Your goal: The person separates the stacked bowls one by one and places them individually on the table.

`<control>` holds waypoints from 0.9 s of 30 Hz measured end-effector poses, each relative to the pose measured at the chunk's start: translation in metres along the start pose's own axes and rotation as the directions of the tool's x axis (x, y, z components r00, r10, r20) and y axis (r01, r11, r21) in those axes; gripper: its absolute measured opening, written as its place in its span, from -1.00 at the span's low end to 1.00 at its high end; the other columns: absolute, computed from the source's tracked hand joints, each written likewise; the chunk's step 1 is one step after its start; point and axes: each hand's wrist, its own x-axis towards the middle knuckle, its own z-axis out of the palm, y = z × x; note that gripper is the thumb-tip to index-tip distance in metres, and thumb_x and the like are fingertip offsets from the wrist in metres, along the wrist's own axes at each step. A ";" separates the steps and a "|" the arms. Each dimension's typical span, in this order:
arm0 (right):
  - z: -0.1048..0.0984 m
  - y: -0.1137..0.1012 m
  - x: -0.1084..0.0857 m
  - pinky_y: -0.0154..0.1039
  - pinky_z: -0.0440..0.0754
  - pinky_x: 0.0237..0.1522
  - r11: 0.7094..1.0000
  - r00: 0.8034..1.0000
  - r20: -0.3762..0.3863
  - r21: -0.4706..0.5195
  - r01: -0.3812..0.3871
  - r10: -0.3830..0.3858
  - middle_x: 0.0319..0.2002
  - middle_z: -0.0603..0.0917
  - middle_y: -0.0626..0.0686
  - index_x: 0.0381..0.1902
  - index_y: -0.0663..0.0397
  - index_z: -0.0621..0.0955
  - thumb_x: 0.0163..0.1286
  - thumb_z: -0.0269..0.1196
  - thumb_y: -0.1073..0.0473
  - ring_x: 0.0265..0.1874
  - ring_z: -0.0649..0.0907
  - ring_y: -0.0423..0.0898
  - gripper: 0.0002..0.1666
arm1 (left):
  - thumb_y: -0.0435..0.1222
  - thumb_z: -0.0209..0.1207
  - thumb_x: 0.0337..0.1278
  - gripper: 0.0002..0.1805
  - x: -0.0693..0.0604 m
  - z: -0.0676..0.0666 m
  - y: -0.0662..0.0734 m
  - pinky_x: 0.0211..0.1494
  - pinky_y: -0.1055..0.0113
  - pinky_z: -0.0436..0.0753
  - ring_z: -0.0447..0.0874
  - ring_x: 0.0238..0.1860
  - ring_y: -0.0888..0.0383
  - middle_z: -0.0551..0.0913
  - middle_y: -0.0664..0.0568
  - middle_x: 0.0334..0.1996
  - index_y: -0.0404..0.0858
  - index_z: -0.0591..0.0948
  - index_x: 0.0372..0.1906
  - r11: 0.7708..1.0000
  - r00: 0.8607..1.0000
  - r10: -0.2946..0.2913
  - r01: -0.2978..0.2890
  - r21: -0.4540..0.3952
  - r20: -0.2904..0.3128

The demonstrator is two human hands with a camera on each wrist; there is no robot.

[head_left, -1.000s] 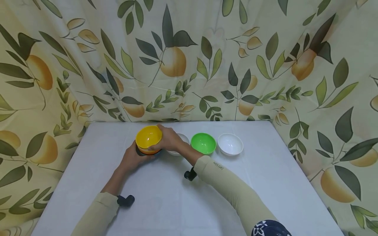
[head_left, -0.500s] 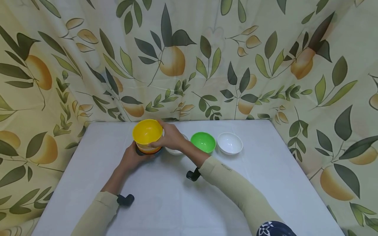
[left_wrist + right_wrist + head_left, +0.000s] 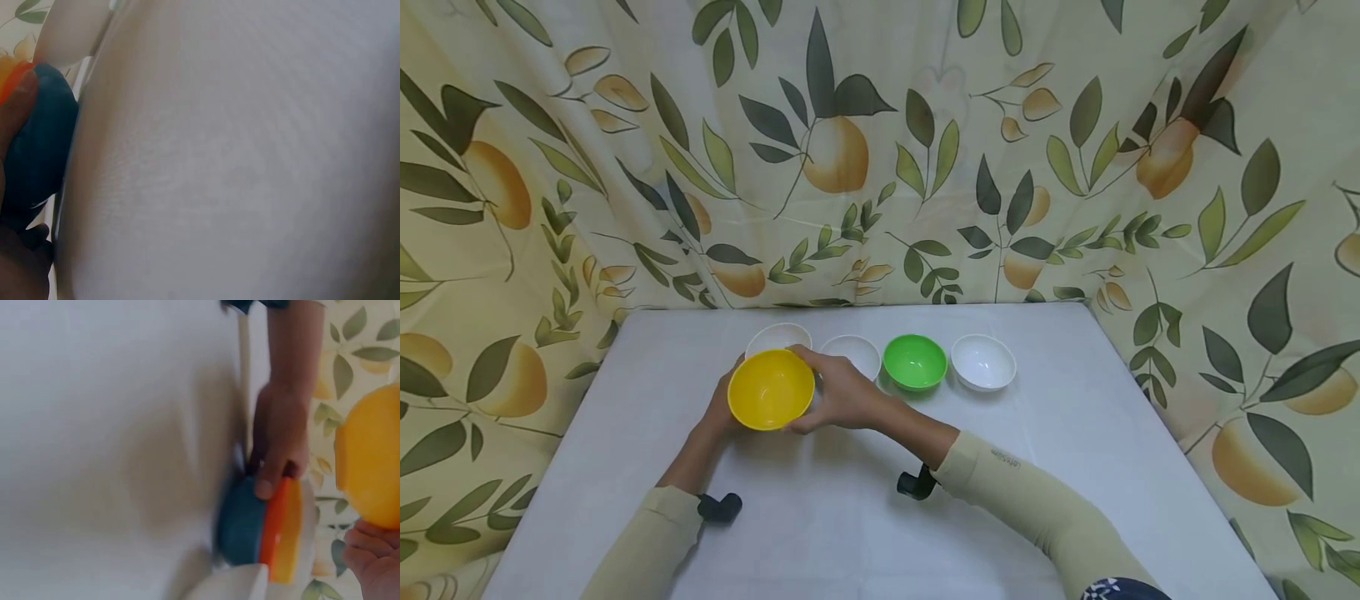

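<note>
The right hand (image 3: pixel 842 392) over there grips the yellow bowl (image 3: pixel 771 389), held up apart from the stack of bowls (image 3: pixel 269 531), and I'd keep it level and clear of those rims while the left hand (image 3: pixel 281 434), gripping the stack, steadies it

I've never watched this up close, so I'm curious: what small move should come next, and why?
Probably lower the yellow bowl onto the table beside the bowl stack: the right hand holds it raised and apart from the stack, which the left hand grips.
</note>
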 end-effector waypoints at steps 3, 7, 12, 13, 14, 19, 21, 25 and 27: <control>0.008 0.005 -0.008 -0.21 0.54 0.33 1.000 0.999 0.030 0.021 0.020 -0.021 0.39 0.57 0.02 0.60 0.12 0.32 0.00 0.69 -0.11 0.27 0.58 -0.13 0.29 | -0.28 0.24 0.48 -0.15 0.003 -0.001 0.000 0.59 -0.15 0.21 0.24 0.56 -0.23 0.28 -0.31 0.56 -0.37 0.07 0.65 0.996 0.995 -0.089 0.089 -0.011 0.038; 0.020 0.011 -0.016 -0.25 0.52 0.34 0.997 0.995 0.086 0.061 0.046 -0.051 0.41 0.55 -0.05 0.60 0.07 0.33 0.01 0.69 -0.10 0.29 0.55 -0.20 0.27 | -0.08 0.33 0.40 0.02 0.008 -0.001 0.001 0.60 -0.17 0.18 0.17 0.59 -0.22 0.21 -0.29 0.60 -0.33 0.01 0.68 0.977 0.977 -0.205 0.202 0.065 0.053; 0.034 0.019 -0.024 -0.25 0.46 0.39 0.999 0.986 0.160 0.025 0.046 -0.050 0.47 0.48 -0.04 0.63 0.10 0.27 0.04 0.68 -0.13 0.37 0.50 -0.19 0.32 | 0.09 0.59 -0.03 0.29 0.009 0.004 0.002 0.58 -0.23 0.20 0.25 0.55 -0.21 0.30 -0.23 0.56 -0.24 0.08 0.67 0.970 0.971 -0.237 0.234 0.069 0.031; 0.037 0.021 -0.025 -0.25 0.46 0.40 0.999 0.984 0.170 0.014 0.044 -0.046 0.49 0.47 -0.04 0.64 0.10 0.25 0.05 0.68 -0.14 0.38 0.49 -0.18 0.33 | 0.11 0.61 -0.07 0.31 0.009 0.004 0.002 0.58 -0.23 0.20 0.25 0.55 -0.21 0.30 -0.23 0.56 -0.23 0.09 0.67 0.969 0.970 -0.242 0.239 0.068 0.033; 0.039 0.023 -0.026 -0.25 0.45 0.41 0.999 0.983 0.179 0.011 0.045 -0.046 0.50 0.45 -0.03 0.65 0.11 0.24 0.05 0.68 -0.14 0.39 0.49 -0.18 0.34 | 0.11 0.61 -0.07 0.31 0.009 0.005 0.003 0.58 -0.24 0.19 0.25 0.55 -0.22 0.29 -0.23 0.57 -0.23 0.09 0.67 0.967 0.968 -0.248 0.245 0.070 0.036; 0.047 0.031 -0.028 -0.30 0.45 0.40 0.998 0.977 0.203 0.008 0.059 -0.060 0.50 0.46 0.01 0.64 0.14 0.24 0.08 0.67 -0.13 0.38 0.50 -0.19 0.32 | 0.08 0.61 -0.03 0.29 0.007 0.006 0.006 0.59 -0.26 0.15 0.23 0.55 -0.25 0.27 -0.26 0.57 -0.25 0.09 0.66 0.967 0.969 -0.243 0.239 0.083 0.038; 0.049 0.034 -0.028 -0.32 0.44 0.39 0.997 0.975 0.209 0.004 0.071 -0.070 0.47 0.49 0.02 0.63 0.16 0.26 0.08 0.67 -0.14 0.37 0.51 -0.20 0.31 | 0.09 0.60 -0.02 0.28 0.007 0.005 0.007 0.58 -0.26 0.15 0.23 0.55 -0.26 0.27 -0.28 0.57 -0.27 0.09 0.66 0.970 0.972 -0.230 0.226 0.088 0.039; 0.054 0.039 -0.026 -0.37 0.42 0.39 0.995 0.970 0.222 -0.016 0.100 -0.094 0.45 0.52 0.02 0.61 0.19 0.28 0.07 0.68 -0.16 0.37 0.52 -0.22 0.30 | 0.13 0.60 -0.05 0.30 0.008 0.005 0.006 0.58 -0.26 0.17 0.25 0.54 -0.26 0.28 -0.27 0.56 -0.27 0.10 0.65 0.973 0.975 -0.217 0.213 0.092 0.039; 0.055 0.041 -0.025 -0.38 0.42 0.39 0.993 0.969 0.225 -0.031 0.112 -0.102 0.44 0.53 0.03 0.61 0.20 0.28 0.07 0.67 -0.17 0.37 0.52 -0.22 0.31 | 0.15 0.60 -0.06 0.31 0.009 0.005 0.005 0.58 -0.26 0.17 0.25 0.54 -0.25 0.28 -0.27 0.56 -0.27 0.10 0.65 0.974 0.976 -0.212 0.208 0.088 0.040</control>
